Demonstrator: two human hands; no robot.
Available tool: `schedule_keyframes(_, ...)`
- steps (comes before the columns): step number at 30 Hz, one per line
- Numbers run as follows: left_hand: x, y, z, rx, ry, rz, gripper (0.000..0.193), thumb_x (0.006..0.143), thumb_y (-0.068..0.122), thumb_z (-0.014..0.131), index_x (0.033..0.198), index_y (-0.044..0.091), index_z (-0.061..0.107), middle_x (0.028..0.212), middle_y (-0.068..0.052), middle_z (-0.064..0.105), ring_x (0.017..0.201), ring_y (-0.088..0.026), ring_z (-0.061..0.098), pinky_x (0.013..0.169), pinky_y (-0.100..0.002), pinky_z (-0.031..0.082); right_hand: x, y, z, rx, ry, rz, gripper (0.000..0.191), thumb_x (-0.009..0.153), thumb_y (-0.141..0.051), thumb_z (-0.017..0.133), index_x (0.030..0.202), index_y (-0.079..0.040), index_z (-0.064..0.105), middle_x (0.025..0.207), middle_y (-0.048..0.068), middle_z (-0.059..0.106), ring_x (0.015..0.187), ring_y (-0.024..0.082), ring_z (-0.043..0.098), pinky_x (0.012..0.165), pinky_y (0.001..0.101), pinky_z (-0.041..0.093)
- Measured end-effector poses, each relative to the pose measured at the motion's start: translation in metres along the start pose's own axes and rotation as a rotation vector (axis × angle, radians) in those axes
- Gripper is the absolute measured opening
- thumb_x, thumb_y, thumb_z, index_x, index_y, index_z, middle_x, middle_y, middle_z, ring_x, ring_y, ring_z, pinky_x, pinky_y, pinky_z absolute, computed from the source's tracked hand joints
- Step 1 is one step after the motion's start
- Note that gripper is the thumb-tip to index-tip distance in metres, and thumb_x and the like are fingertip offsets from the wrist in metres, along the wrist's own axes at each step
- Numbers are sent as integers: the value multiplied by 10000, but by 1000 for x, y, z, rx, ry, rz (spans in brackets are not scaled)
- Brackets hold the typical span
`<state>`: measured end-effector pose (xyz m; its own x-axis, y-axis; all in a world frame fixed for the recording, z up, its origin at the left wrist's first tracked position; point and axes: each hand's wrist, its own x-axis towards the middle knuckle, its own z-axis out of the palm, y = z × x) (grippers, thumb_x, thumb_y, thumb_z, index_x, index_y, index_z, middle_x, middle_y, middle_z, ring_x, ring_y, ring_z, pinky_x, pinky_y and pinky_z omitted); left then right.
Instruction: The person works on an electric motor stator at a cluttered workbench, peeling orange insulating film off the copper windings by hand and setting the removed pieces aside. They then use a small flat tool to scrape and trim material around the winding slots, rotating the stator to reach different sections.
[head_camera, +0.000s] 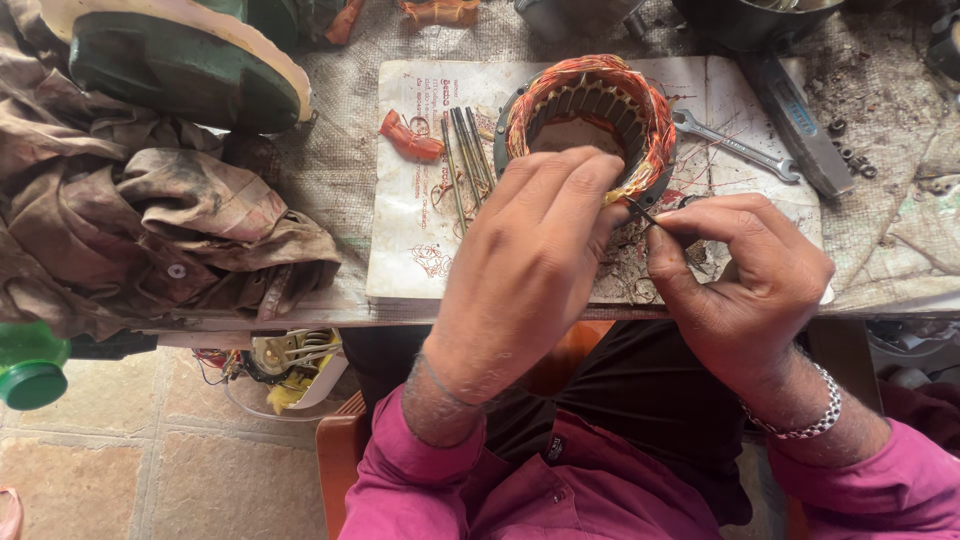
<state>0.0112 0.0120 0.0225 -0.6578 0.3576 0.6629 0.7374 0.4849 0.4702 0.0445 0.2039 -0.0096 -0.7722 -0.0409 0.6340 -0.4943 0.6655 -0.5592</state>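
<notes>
Stator (590, 110) upright, bore axis vertical.

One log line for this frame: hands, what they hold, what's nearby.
left hand: resting on stator rim | right hand: pinching thin pick at copper winding | nearby: spanner, metal rods, booklet

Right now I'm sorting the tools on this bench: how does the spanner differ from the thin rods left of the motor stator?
The spanner is a single flat silvery tool with an open jaw end, lying slantwise to the right of the stator. The thin rods are several, slim, darker and brassy, bundled almost straight up the picture on the stator's left. The spanner is wider than any one rod. Both lie on the worn book, untouched by either hand.
</notes>
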Motion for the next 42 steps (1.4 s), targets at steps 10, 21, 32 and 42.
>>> schedule_keyframes(10,1,-4,15,46,68,-43,95,984,34,697,1051,11,633,1121,-110,659,1055,-288,645,997,-384,509,4,-6,-2,-10,13,21,151,951,7,811,1068,11,717,987,149,712,841,218,715,754,290,547)
schedule_keyframes(21,-5,-14,33,-42,124,-70,112,991,30,658,1081,22,591,1010,-98,615,942,-280,621,1123,-447,451,33,-31,-9,-63,-63,-41,177,894,22,818,1052,49,742,915,181,726,792,228,714,703,301,533)
schedule_keyframes(32,-8,-13,41,-71,169,-72,120,992,8,650,1093,10,585,1019,-117,591,969,-286,599,1128,-471,441,41,-52,-14,-143,-164,-1,249,872,26,788,1115,47,739,902,186,714,770,239,701,685,306,519)
schedule_keyframes(42,-5,-16,33,-165,160,-76,95,1008,-32,650,1051,-6,570,1007,-116,587,1009,-300,621,1088,-444,453,47,-51,-13,-114,-198,59,258,866,20,790,1119,47,745,820,172,700,685,196,673,624,292,497)
